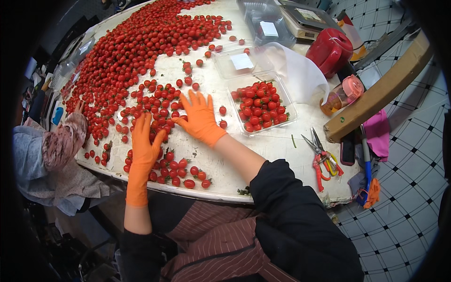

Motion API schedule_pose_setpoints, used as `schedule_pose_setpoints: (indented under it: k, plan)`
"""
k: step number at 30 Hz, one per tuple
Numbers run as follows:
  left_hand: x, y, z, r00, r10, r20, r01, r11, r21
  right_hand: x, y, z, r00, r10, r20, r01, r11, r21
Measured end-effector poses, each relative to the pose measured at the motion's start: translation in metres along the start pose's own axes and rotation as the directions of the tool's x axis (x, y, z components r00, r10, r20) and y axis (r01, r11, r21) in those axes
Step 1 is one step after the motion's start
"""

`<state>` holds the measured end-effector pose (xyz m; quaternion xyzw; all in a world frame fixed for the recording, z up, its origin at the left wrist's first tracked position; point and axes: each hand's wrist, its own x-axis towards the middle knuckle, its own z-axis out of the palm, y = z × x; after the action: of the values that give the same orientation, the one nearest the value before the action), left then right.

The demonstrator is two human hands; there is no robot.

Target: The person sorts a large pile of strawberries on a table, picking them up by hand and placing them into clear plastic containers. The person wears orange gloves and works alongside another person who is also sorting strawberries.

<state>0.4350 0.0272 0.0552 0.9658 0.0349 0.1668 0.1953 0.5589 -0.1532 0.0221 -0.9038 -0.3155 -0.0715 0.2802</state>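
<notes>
Orange gloves cover both of my hands. My left hand (143, 149) rests over loose cherry tomatoes (164, 112) near the table's front edge, fingers extended and thumb apart. On the other side of that cluster, my right hand (200, 118) lies with its fingers spread, the tips touching or close to tomatoes. Neither hand appears to grip anything, though what lies beneath the palms is hidden. Right of my right hand stands an open clear plastic clamshell box (294, 112) with many tomatoes in it. Its raised lid (225, 68) carries a white label (241, 61).
A large tomato heap (151, 38) covers the far left. Another person's sleeve (63, 141) is at left. Scissors and pruning snips (322, 158) lie at right, near a bottle (341, 95), red kettle (329, 51), cardboard edge strip (380, 88), stacked containers (267, 21) and scale (303, 19).
</notes>
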Motion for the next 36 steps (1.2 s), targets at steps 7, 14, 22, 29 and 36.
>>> schedule_pose_setpoints:
  k: [7, 14, 22, 29, 36]
  plan:
    - [0.037, -0.016, 0.035, 0.999, 0.035, 0.036, -0.044, 0.949, 0.312, -0.011, -0.02, -0.003, 0.974, -0.183, 0.13, 0.187, 0.982, -0.013]
    - [0.001, 0.039, 0.011, 0.957, 0.152, 0.249, -0.183, 0.977, 0.107, -0.027, -0.003, -0.022, 0.975, -0.207, 0.086, 0.203, 0.978, 0.048]
    - [-0.04, 0.071, -0.039, 0.905, 0.25, 0.345, -0.11, 0.919, -0.377, -0.084, -0.005, -0.088, 0.888, -0.408, 0.213, 0.344, 0.895, 0.282]
    - [-0.083, 0.05, -0.078, 0.889, -0.297, 0.348, 0.346, 0.934, -0.086, -0.115, 0.002, -0.117, 0.926, -0.115, 0.359, 0.04, 0.977, 0.21]
    - [-0.052, 0.07, -0.051, 0.858, -0.263, 0.441, 0.328, 0.942, -0.077, -0.093, -0.009, -0.111, 0.869, 0.012, 0.496, -0.111, 0.979, 0.171]
